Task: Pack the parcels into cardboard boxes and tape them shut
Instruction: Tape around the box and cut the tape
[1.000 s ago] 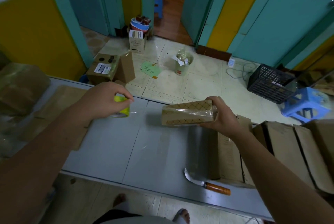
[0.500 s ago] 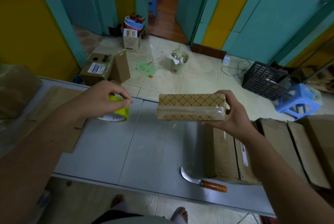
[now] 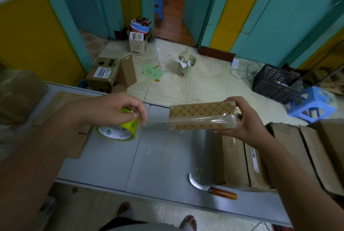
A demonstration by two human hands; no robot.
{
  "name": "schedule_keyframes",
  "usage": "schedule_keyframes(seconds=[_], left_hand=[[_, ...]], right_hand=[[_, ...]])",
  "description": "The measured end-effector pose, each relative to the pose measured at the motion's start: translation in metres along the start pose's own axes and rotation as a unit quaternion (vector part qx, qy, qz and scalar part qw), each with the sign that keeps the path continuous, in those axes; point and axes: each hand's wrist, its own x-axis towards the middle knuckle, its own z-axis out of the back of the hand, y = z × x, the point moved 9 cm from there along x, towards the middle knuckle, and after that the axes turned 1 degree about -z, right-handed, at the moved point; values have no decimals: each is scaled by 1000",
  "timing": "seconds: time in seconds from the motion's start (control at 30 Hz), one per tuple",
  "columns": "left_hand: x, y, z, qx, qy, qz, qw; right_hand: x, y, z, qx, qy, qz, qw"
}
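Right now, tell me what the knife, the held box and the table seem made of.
Knife: shiny metal blade; glossy orange-brown handle, likely varnished wood. Box: matte brown cardboard, lattice print, clear glossy tape. Table: smooth grey sheet, faint reflections, probably metal.

The left hand reaches in from the near left, knuckles up, its fingers curled over a yellow roll of clear tape. The right hand, forearm stretched from the near right, clasps the right end of a brown diamond-patterned cardboard box, with digits above and below it.
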Motion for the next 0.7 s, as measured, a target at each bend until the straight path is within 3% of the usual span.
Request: schedule_keyframes(seconds=[0.27,0.7], left_hand=[[-2,-17,14,-3,-91,5,996],[-7,-16,11,52,-49,24,997]], right_hand=[[0,-2,-2,-26,-3,6,1000],[-1,4,1,-42,1,16,999]])
